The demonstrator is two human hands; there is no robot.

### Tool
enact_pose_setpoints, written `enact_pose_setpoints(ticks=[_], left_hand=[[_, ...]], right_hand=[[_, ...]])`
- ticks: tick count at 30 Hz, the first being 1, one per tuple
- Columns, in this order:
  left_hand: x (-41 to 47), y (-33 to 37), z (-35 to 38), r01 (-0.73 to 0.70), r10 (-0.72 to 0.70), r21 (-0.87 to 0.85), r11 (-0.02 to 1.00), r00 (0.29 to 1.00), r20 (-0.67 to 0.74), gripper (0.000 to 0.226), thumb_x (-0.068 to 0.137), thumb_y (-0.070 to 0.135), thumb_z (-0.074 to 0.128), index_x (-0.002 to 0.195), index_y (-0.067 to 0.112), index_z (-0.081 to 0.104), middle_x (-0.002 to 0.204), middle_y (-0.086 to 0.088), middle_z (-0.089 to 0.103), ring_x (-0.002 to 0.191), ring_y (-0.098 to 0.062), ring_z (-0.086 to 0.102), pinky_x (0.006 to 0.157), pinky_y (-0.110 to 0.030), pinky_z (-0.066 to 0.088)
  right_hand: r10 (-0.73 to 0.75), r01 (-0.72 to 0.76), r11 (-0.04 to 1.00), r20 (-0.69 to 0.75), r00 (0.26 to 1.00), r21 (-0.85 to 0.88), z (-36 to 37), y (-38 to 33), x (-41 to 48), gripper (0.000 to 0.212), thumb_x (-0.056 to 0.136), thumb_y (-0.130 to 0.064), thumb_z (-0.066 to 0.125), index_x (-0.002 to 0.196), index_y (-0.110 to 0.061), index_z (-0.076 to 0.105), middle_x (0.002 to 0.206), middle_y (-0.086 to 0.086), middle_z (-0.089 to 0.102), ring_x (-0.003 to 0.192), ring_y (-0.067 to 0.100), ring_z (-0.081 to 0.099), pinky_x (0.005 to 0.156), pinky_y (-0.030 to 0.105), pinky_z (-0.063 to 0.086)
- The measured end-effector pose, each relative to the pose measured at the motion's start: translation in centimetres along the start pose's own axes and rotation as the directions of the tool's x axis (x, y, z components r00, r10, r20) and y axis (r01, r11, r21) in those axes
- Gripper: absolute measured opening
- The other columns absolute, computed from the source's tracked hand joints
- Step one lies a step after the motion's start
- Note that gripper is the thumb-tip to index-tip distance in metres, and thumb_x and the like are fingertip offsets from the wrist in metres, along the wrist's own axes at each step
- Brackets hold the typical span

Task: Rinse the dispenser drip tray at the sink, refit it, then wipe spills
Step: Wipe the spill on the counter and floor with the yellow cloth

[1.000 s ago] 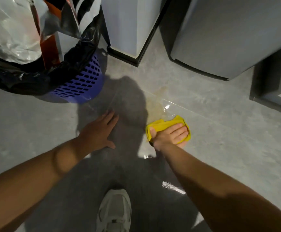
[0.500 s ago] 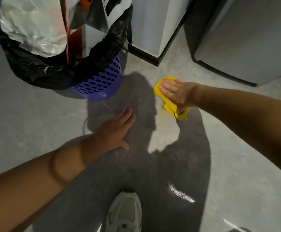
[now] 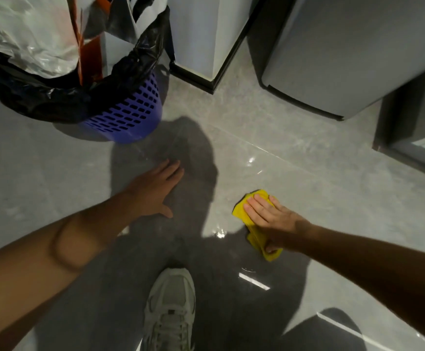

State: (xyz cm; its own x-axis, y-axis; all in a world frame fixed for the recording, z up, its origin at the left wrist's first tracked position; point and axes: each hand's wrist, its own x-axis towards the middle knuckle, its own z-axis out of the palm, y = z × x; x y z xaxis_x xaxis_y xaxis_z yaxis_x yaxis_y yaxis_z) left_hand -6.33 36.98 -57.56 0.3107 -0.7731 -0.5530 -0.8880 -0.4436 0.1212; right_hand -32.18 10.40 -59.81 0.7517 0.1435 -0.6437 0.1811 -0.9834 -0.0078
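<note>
Left hand: flat, fingers spread, bracing on the glossy grey tiled floor.
Right hand: flat, pressing the folded yellow cloth onto the floor.
Wiping: overlap strokes, even pressure.

The floor under me is smooth grey tile, glossy, with a pale joint line running across it and a few bright glints near the middle. My left hand lies flat on it, fingers straight, in my own shadow. My right hand presses a yellow cloth down on the tile, well apart from the left. My pale trainer stands nearer me, between them. Further off a purple slotted bin with a black bag stands at the left, then a white cabinet on a dark plinth, then a grey appliance.
</note>
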Motion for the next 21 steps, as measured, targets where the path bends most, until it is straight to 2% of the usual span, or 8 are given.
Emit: enact_pose_setpoints(ticks=[3, 5, 7, 9, 13, 16, 18, 21], left_hand=[[-0.2, 0.1, 0.3, 0.016, -0.016, -0.005, 1.0, 1.0, 0.01, 0.136, 0.067, 0.068, 0.082, 0.165, 0.016, 0.005, 0.175, -0.008, -0.003, 0.16, -0.03, 0.002, 0.125, -0.042, 0.023], [-0.2, 0.3, 0.4, 0.069, -0.069, -0.015, 0.997, 0.998, 0.005, 0.137, 0.065, 0.069, 0.082, 0.165, 0.016, 0.005, 0.174, -0.01, -0.004, 0.16, -0.031, 0.003, 0.122, -0.044, 0.027], [-0.3, 0.5, 0.6, 0.124, -0.124, -0.032, 0.992, 0.992, 0.007, 0.141, 0.063, 0.07, 0.082, 0.165, 0.013, 0.003, 0.174, -0.013, -0.005, 0.16, -0.031, 0.002, 0.12, -0.046, 0.031], [-0.2, 0.4, 0.7, 0.133, -0.133, -0.03, 0.991, 0.991, 0.011, 0.142, 0.064, 0.072, 0.081, 0.164, 0.011, 0.001, 0.174, -0.013, -0.006, 0.16, -0.031, 0.001, 0.119, -0.047, 0.033], [0.1, 0.0, 0.9, 0.111, -0.11, -0.022, 0.994, 0.993, 0.043, 0.146, 0.062, 0.076, 0.08, 0.164, 0.013, -0.004, 0.174, -0.01, -0.011, 0.16, -0.03, -0.004, 0.118, -0.051, 0.036], [0.1, -0.2, 1.0, 0.101, -0.1, -0.026, 0.995, 0.994, 0.048, 0.149, 0.059, 0.078, 0.08, 0.164, 0.014, -0.006, 0.174, -0.009, -0.013, 0.16, -0.029, -0.006, 0.116, -0.051, 0.037], [0.1, -0.3, 1.1, 0.099, -0.099, -0.026, 0.995, 0.994, 0.036, 0.15, 0.058, 0.078, 0.08, 0.164, 0.014, -0.005, 0.174, -0.009, -0.012, 0.16, -0.029, -0.005, 0.116, -0.05, 0.037], [0.2, -0.5, 1.3, 0.086, -0.086, -0.015, 0.996, 0.996, 0.02, 0.15, 0.058, 0.077, 0.08, 0.164, 0.013, -0.004, 0.174, -0.01, -0.01, 0.16, -0.031, -0.002, 0.115, -0.051, 0.038]], right_hand=[[0.303, -0.27, 0.922, -0.086, 0.949, 0.276, 3.3, -6.1, -3.6, 0.14, 0.038, -0.062, 0.096, 0.151, 0.003, 0.045, 0.156, 0.027, 0.044, 0.143, 0.046, 0.045, 0.108, 0.063, 0.046], [0.477, -0.415, 0.785, -0.021, 0.879, 0.46, 4.5, -10.1, -4.0, 0.137, 0.035, -0.063, 0.096, 0.144, 0.007, 0.053, 0.147, 0.03, 0.054, 0.134, 0.05, 0.054, 0.097, 0.064, 0.052], [0.602, -0.517, 0.644, 0.045, 0.798, 0.564, 4.1, -13.2, -2.7, 0.132, 0.054, -0.066, 0.089, 0.151, 0.009, 0.042, 0.152, 0.031, 0.045, 0.141, 0.052, 0.043, 0.109, 0.065, 0.04], [0.735, -0.633, 0.394, 0.185, 0.653, 0.667, 2.0, -15.2, -0.1, 0.127, 0.072, -0.071, 0.074, 0.156, 0.01, 0.026, 0.16, 0.033, 0.03, 0.15, 0.052, 0.027, 0.118, 0.064, 0.022], [0.768, -0.606, -0.096, 0.446, 0.459, 0.789, -3.9, -15.2, 6.0, 0.122, 0.088, -0.083, 0.003, 0.147, 0.015, 0.042, 0.149, 0.038, 0.046, 0.138, 0.052, 0.047, 0.109, 0.064, 0.04], [0.769, -0.554, -0.304, 0.543, 0.338, 0.775, -6.1, -12.8, 10.2, 0.121, 0.087, -0.08, 0.039, 0.159, 0.01, 0.001, 0.168, 0.032, 0.003, 0.156, 0.048, 0.002, 0.122, 0.062, 0.005], [0.748, -0.545, -0.325, 0.563, 0.352, 0.773, -6.9, -10.2, 12.6, 0.127, 0.087, -0.073, 0.056, 0.158, 0.006, -0.014, 0.168, 0.028, -0.014, 0.156, 0.044, -0.014, 0.122, 0.061, -0.007], [0.815, -0.546, -0.051, 0.351, 0.461, 0.836, -8.2, -5.3, 15.3, 0.123, 0.09, -0.066, 0.06, 0.159, 0.004, -0.014, 0.168, 0.029, -0.016, 0.155, 0.044, -0.016, 0.123, 0.058, -0.009]])
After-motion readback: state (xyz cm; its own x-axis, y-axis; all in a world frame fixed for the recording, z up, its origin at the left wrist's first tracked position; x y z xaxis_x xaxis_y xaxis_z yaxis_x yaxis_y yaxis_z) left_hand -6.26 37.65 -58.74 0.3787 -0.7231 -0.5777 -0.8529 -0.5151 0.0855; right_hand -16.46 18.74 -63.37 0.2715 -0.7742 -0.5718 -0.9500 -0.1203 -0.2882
